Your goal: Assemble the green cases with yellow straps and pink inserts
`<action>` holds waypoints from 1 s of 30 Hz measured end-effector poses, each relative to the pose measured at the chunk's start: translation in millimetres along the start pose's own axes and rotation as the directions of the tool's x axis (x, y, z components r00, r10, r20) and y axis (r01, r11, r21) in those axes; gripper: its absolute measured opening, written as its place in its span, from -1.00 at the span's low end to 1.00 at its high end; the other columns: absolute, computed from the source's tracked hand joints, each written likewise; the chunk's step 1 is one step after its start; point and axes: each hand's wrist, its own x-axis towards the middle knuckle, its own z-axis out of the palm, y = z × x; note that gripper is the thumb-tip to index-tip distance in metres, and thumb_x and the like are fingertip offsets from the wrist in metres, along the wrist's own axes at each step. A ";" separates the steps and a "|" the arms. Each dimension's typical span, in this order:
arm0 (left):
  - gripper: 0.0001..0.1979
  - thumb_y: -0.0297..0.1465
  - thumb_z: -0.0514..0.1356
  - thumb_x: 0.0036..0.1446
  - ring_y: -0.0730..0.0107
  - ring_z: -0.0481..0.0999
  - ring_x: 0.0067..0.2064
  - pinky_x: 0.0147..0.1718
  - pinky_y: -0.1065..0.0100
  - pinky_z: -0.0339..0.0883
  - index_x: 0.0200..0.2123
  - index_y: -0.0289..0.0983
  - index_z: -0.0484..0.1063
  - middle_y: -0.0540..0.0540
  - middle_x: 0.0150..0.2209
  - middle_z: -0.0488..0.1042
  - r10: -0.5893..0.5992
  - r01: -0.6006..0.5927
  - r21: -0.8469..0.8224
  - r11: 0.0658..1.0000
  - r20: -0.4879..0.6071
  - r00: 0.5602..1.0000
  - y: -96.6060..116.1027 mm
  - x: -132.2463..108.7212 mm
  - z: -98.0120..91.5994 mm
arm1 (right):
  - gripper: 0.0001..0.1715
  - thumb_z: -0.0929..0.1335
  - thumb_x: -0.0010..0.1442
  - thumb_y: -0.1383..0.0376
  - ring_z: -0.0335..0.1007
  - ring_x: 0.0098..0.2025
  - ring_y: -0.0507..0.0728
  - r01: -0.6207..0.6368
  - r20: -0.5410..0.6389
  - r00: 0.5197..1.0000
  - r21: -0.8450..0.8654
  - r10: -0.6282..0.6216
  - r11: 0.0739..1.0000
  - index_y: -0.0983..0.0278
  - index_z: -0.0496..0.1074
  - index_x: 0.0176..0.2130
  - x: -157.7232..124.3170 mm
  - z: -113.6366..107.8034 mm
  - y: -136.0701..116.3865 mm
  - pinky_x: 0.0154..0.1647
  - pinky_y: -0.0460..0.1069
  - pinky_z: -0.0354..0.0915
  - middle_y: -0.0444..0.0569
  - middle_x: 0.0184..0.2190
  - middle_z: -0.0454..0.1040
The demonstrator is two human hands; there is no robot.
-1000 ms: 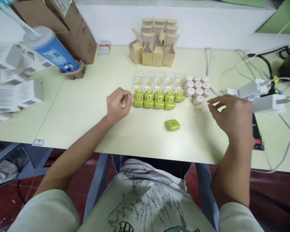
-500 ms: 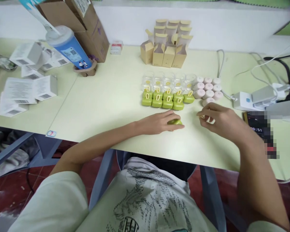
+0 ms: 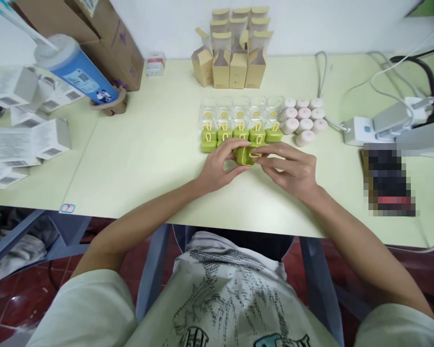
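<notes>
Bright tabletop (image 3: 267, 212) with soft glare; dimmer floor (image 3: 7, 308); edges stretched.

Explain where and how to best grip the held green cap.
Likely by the outer walls of the green cap, from the left, as the left hand grips it. Its hollow side shows, so this leaves the opening uncovered near the yellow loop in the right hand.

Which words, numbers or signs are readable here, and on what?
"7", apparently: red, on the table's blue-bordered sticker.
Too small or blurred: print on white boxes, blue container, cardboard box, red-and-white box, tan cartons, pale pink pieces, shirt.
Pixelated, unreadable: phone.
</notes>
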 end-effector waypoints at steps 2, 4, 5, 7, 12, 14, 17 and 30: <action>-0.46 -0.09 0.39 0.46 0.07 0.65 0.27 0.00 0.15 0.71 0.38 -0.09 0.42 -0.26 0.23 0.58 0.027 -0.027 0.009 1.000 0.011 1.000 -1.9 0.6 0.1 | -0.71 0.42 0.54 0.16 0.75 -0.02 0.30 0.026 0.039 0.999 -0.060 -0.023 0.998 0.00 0.76 -0.20 -1.1 0.5 2.3 -0.01 0.28 0.67 -0.01 -0.04 0.80; -0.47 -0.08 0.36 0.48 0.07 0.65 0.26 -0.04 0.16 0.71 0.38 -0.10 0.42 -0.26 0.22 0.59 0.060 -0.061 0.018 0.998 0.023 0.998 -3.9 1.3 0.9 | -0.68 0.39 0.56 0.19 0.74 -0.03 0.30 0.042 0.059 0.998 -0.092 -0.037 0.995 0.01 0.77 -0.15 -1.2 1.9 3.5 -0.04 0.27 0.67 0.00 -0.04 0.80; -0.48 -0.08 0.35 0.49 0.07 0.65 0.26 -0.06 0.18 0.71 0.38 -0.10 0.43 -0.27 0.22 0.60 0.077 -0.077 0.022 0.997 0.030 0.997 -4.7 1.6 1.3 | -0.68 0.39 0.56 0.20 0.73 -0.02 0.30 0.046 0.065 0.997 -0.092 -0.040 0.995 0.02 0.78 -0.12 -1.3 3.1 3.4 -0.04 0.27 0.67 0.01 -0.04 0.79; -0.49 -0.09 0.35 0.49 0.08 0.66 0.25 -0.08 0.19 0.70 0.37 -0.10 0.44 -0.26 0.20 0.62 0.103 -0.104 0.024 0.994 0.037 0.994 -5.8 2.2 1.6 | -0.68 0.38 0.56 0.23 0.72 -0.02 0.31 0.048 0.074 0.996 -0.078 -0.042 0.996 0.04 0.78 -0.11 -1.7 6.1 2.3 -0.03 0.26 0.67 0.04 -0.04 0.78; -0.55 -0.13 0.34 0.51 0.11 0.68 0.25 -0.06 0.21 0.70 0.35 -0.10 0.47 -0.24 0.19 0.65 0.131 -0.132 0.028 0.991 0.035 0.991 -4.9 3.9 -1.3 | -0.60 0.36 0.57 0.25 0.71 -0.10 0.28 0.077 0.070 0.995 -0.086 -0.071 0.993 0.09 0.75 -0.24 -2.7 12.3 -0.7 -0.15 0.21 0.63 0.06 -0.14 0.77; -0.54 -0.12 0.35 0.49 0.12 0.69 0.22 -0.08 0.21 0.70 0.34 -0.10 0.48 -0.23 0.17 0.66 0.135 -0.136 0.038 0.990 0.040 0.990 -4.2 4.5 -2.4 | -0.56 0.32 0.59 0.22 0.71 -0.10 0.28 0.060 0.090 0.994 -0.057 -0.055 0.997 0.08 0.76 -0.22 -2.8 11.6 -0.2 -0.16 0.21 0.63 0.06 -0.14 0.77; -0.50 -0.09 0.39 0.46 0.12 0.71 0.19 -0.11 0.21 0.70 0.34 -0.10 0.48 -0.23 0.16 0.67 0.120 -0.124 0.065 0.990 0.055 0.991 -3.9 4.2 -2.6 | -0.57 0.30 0.60 0.18 0.72 -0.05 0.29 0.023 0.106 0.994 0.017 -0.024 1.000 0.05 0.77 -0.14 -3.2 7.8 0.7 -0.11 0.25 0.66 0.05 -0.10 0.78; -0.41 0.09 0.33 0.44 0.03 0.72 0.19 -0.01 0.08 0.72 0.34 -0.12 0.51 -0.25 0.17 0.67 0.080 -0.093 0.133 0.987 0.097 0.992 -7.3 0.1 -2.3 | -0.72 0.44 0.51 0.37 0.81 -0.11 0.19 -0.014 -0.055 0.998 0.020 0.015 1.000 0.09 0.75 -0.19 -9.7 10.2 -11.8 -0.08 0.08 0.69 -0.12 -0.16 0.80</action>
